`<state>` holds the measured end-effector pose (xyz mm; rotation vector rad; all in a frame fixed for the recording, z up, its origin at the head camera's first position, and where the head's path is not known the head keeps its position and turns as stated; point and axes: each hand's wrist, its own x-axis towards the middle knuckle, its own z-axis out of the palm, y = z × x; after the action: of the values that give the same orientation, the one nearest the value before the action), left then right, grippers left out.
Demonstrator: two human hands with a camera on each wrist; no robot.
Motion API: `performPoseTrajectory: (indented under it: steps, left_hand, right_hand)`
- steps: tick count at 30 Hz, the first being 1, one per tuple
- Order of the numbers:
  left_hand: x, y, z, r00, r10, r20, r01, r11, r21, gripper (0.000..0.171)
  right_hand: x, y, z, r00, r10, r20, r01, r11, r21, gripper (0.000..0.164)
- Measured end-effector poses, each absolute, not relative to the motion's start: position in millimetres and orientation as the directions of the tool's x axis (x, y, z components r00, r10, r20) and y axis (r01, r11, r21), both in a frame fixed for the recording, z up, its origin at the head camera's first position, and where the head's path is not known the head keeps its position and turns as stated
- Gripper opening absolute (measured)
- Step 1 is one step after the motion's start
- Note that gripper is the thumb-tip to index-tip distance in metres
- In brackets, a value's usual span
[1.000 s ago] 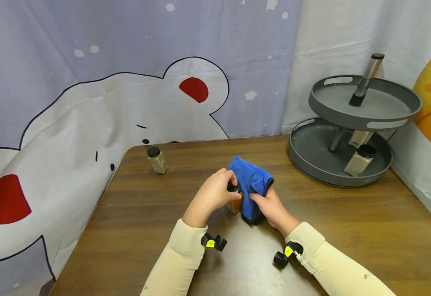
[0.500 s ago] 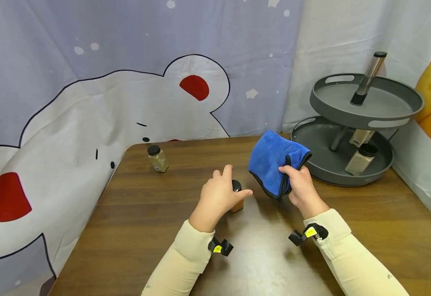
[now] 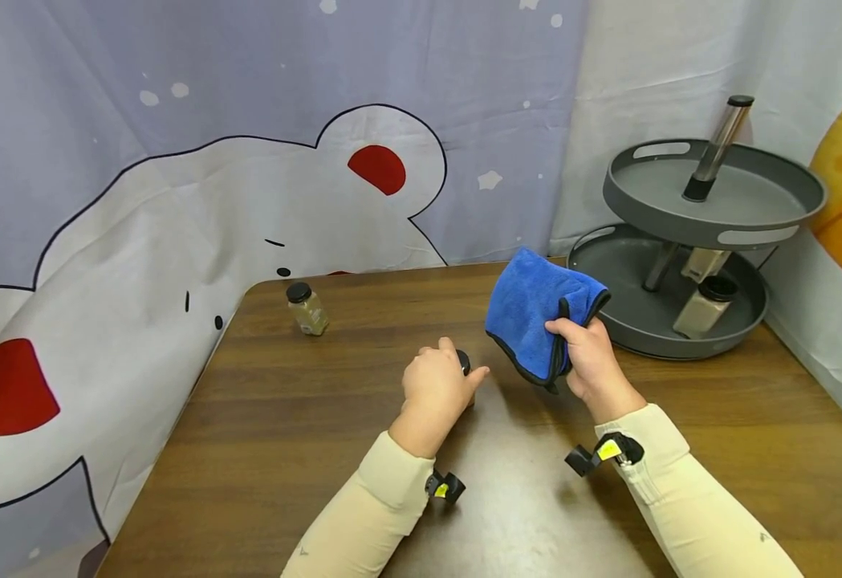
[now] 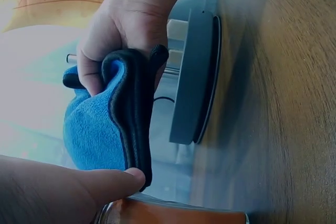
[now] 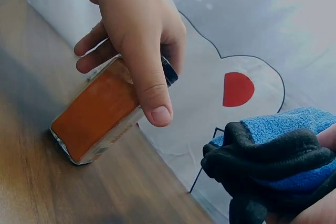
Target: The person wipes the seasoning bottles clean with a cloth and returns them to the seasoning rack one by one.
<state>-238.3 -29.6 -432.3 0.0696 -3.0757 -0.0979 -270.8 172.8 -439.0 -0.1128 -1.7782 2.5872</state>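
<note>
A glass spice jar of orange-red powder with a black lid point(image 3: 463, 361) stands on the table, mostly hidden by my left hand point(image 3: 435, 384) in the head view. The right wrist view shows the jar point(image 5: 100, 111) more fully: the left thumb point(image 5: 152, 90) lies straight across its near side, and other fingers reach behind it. Whether they touch the glass, I cannot tell. My right hand point(image 3: 594, 365) holds a folded blue cloth with black edging point(image 3: 532, 313) above the table, thumb on the near face. Both cloth point(image 4: 97, 129) and right hand point(image 4: 131, 24) show in the left wrist view.
A jar of pale tan seasoning point(image 3: 308, 311) stands at the table's back left. At the back right is a two-tier grey round tray point(image 3: 709, 229); its lower tier carries black-lidded jar point(image 3: 702, 309) and another pale jar point(image 3: 704, 262). A printed curtain point(image 3: 197, 193) hangs behind.
My right hand has drawn the cloth off the orange jar, up and to the right. The left hand loosened from the lid, lifted its fingers, then came lower around the jar.
</note>
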Motion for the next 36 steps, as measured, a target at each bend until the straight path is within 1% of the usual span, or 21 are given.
performPoseTrajectory:
  steps: [4,9,13,15,18,22,26,29,31,34,36]
  left_hand:
    - [-240,-31,-432,-0.999,-0.042,0.033,-0.038,0.995,0.097,0.071]
    - [-243,-37,-429,-1.0,0.015,-0.022,0.012,0.989,0.15,0.065]
    - [-247,-46,-424,-0.993,0.067,-0.094,0.044,0.972,0.233,0.065]
    - [-250,-50,-422,-0.989,0.1,-0.111,0.064,0.955,0.288,0.066]
    - [-255,-58,-421,-0.98,0.173,-0.1,0.125,0.92,0.371,0.064]
    - [-263,-67,-422,-0.956,0.284,-0.072,0.22,0.859,0.462,0.067]
    - [-268,-76,-424,-0.934,0.348,-0.073,0.259,0.806,0.532,0.067]
    - [-271,-80,-425,-0.928,0.365,-0.077,0.263,0.786,0.56,0.063]
    - [-272,-81,-425,-0.926,0.37,-0.078,0.265,0.781,0.566,0.06]
    - [-273,-82,-427,-0.923,0.378,-0.077,0.272,0.779,0.564,0.056]
    - [-273,-83,-427,-0.919,0.389,-0.071,0.286,0.777,0.561,0.054]
  right_hand:
    - [-271,172,-439,-0.998,0.035,-0.059,0.043,-0.347,-0.937,0.031]
    - [-272,173,-440,-0.997,0.03,-0.065,0.05,-0.344,-0.938,0.03]
    - [-273,173,-441,-0.997,0.026,-0.074,0.061,-0.339,-0.939,0.03]
    - [-273,173,-442,-0.996,0.023,-0.081,0.068,-0.334,-0.94,0.03]
    - [-274,173,-443,-0.996,0.023,-0.09,0.078,-0.324,-0.943,0.029]
    - [-274,173,-445,-0.995,0.025,-0.099,0.086,-0.315,-0.945,0.028]
    - [-273,173,-445,-0.994,0.027,-0.103,0.09,-0.312,-0.946,0.028]
    - [-272,172,-444,-0.994,0.017,-0.105,0.095,-0.299,-0.949,0.028]
    - [-272,170,-443,-0.995,0.019,-0.103,0.093,-0.274,-0.957,0.032]
    - [-270,166,-441,-0.995,0.067,-0.074,0.056,-0.247,-0.967,0.041]
    - [-270,162,-440,-0.991,0.126,-0.036,0.004,-0.247,-0.969,0.047]
